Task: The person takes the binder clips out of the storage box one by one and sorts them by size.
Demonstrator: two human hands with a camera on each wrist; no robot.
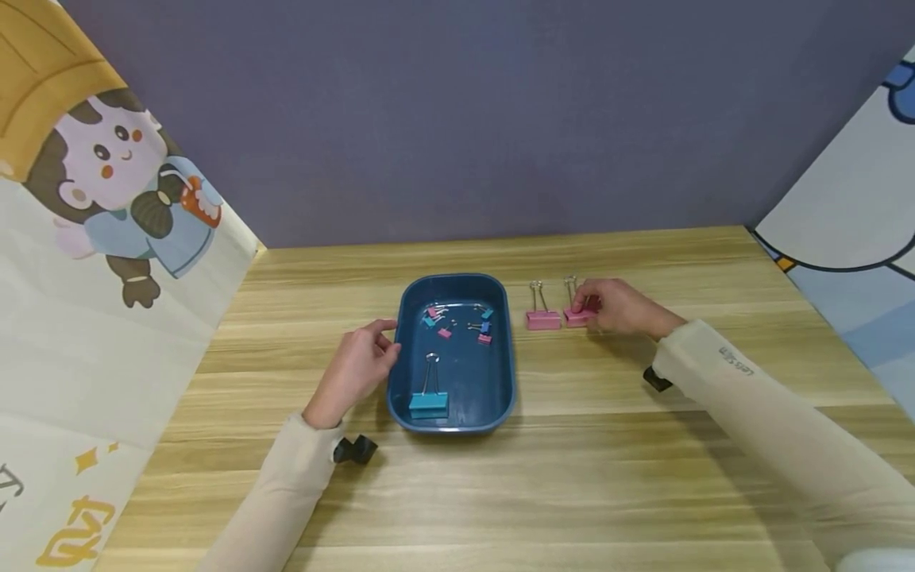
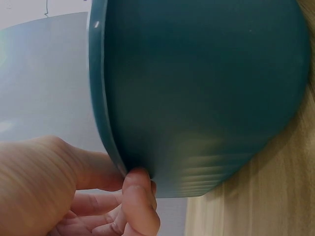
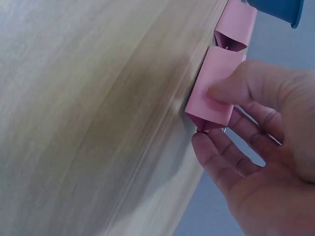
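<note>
A dark blue plastic tray (image 1: 486,381) stands on the table, and my left hand (image 1: 360,359) pinches its left rim. In the left wrist view, the fingers (image 2: 140,201) press against the outer wall just under the rim. Inside the tray lie a large teal binder clip (image 1: 429,403) and several small pink, teal and blue binder clips (image 1: 445,333). To the tray's right, my right hand (image 1: 620,308) grips a large pink binder clip (image 3: 216,83), thumb on its flat face. Another large pink binder clip (image 1: 543,320) lies beside it, handles pointing away.
The wood-grain table (image 1: 500,508) carries everything. A grey-blue panel (image 1: 500,119) rises behind its back edge, with printed cartoon sheets (image 1: 64,334) at both sides. Black wrist-worn devices (image 1: 355,450) sit at both sleeves.
</note>
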